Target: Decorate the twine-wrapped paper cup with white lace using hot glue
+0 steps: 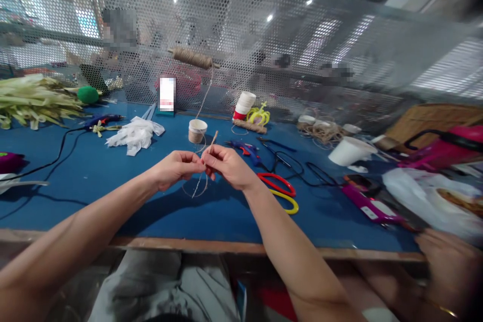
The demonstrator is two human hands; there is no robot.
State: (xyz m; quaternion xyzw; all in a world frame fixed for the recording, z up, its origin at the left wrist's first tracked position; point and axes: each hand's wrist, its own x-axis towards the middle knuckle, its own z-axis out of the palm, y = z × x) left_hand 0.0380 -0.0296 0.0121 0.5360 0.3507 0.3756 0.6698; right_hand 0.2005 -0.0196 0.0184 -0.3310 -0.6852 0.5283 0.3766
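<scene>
Over the middle of the blue table (158, 211), my left hand (177, 167) and my right hand (228, 163) meet fingertip to fingertip, both pinched closed on thin twine (194, 193). A loop and a loose end of it hang below my fingers. Above my right thumb sticks up a short brown twisted strand (214, 140). Just beyond the hands stands a small cup (196, 132), its lower part wrapped in brown twine. A spool of twine (192, 58) sits on a rod at the mesh screen, with a strand running down towards the cup.
Right of my hands lie a blue glue gun (246, 151) and scissors with red and yellow handles (285, 201). White strips (136, 133) and pale husks (33, 98) lie left. A white cup (349, 152) and another person's hand (449, 251) are at right.
</scene>
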